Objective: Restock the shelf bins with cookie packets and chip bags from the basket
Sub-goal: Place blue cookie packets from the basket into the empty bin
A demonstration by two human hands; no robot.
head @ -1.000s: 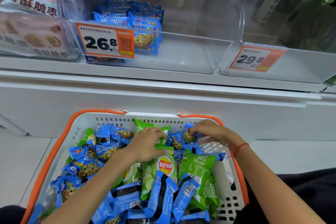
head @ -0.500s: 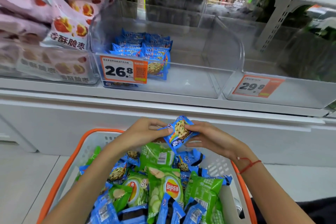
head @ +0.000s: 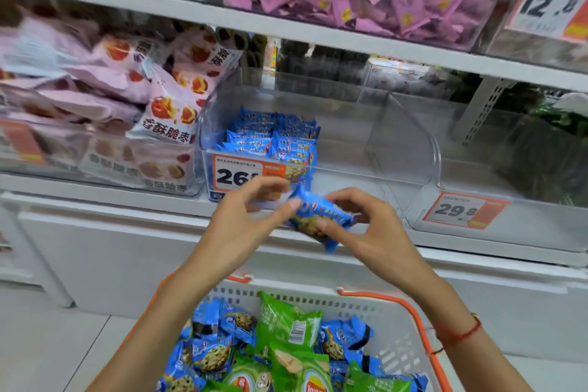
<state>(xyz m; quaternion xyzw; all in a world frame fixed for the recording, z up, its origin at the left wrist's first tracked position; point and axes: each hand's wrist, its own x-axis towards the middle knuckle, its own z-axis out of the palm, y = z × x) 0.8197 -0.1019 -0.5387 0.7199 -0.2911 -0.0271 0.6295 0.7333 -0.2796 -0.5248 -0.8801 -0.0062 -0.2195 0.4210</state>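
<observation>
Now the blue cookie packet (head: 321,221) is up out of the basket (head: 375,312) and held in front of the shelf, just below the lip of the clear bin (head: 350,169) with the 26.8 price tag (head: 241,177); half a second ago it was barely above the heap, and a second ago both hands were down among the bags picking it out. The left hand (head: 241,223) pinches the packet's left end between thumb and curled fingers (head: 294,204), and the right hand (head: 366,226) grips the other end, its fingers (head: 323,224) clamped on the wrapper, so the packet hangs between the two hands, tilted and a little blurred. It is not in the bin yet. Inside that bin a small stack of matching blue packets (head: 273,140) sits at the left, and the space to its right looks free, which I take as the place this one belongs. The neighbouring bin (head: 509,226) marked 29.8 shows no stock in view and is probably meant for the green chip bags (head: 288,321). Judging by the basket, which is heaped with blue packets and green bags, the restocking has hardly begun. The lift means the pick is finished and placing comes next: the packet likely needs carrying up over the bin's front wall and laying beside the stack, label facing forward. Pink bags (head: 165,99) fill the bin to the left.
</observation>
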